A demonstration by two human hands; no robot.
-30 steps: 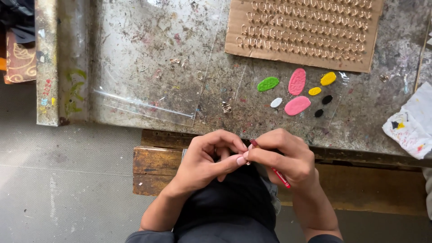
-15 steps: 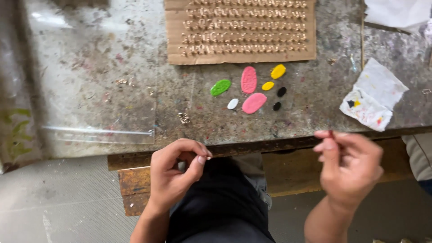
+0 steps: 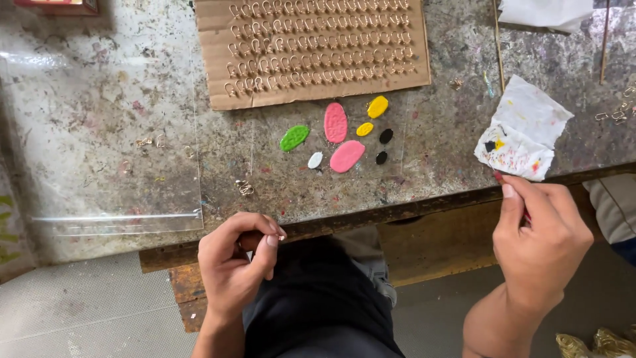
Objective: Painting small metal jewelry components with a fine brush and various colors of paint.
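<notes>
- The left hand is below the front edge of the table, over the person's lap. Its thumb and first finger are pinched shut on something too small to make out.
- The right hand is off to the right, at the table's front edge. Its fingers are closed around a thin red stick. The tip of the stick touches the lower corner of a white tissue with colour spots on it.
- The two hands are well apart, with open room between them above the dark lap.
- On the table between the hands lie flat blobs of colour: a green blob, two pink blobs, two yellow ones, two small black ones and a white one. They sit close together but do not touch.
- Behind the blobs lies a cardboard sheet. It holds many rows of small metal hooks.
- A few loose metal hooks lie near the front edge, just above the left hand.
- A clear plastic sheet covers the left part of the table. Its lower edge sits close to the table's front edge.
- The table top is grey and stained. The part by the front edge is mostly bare.
</notes>
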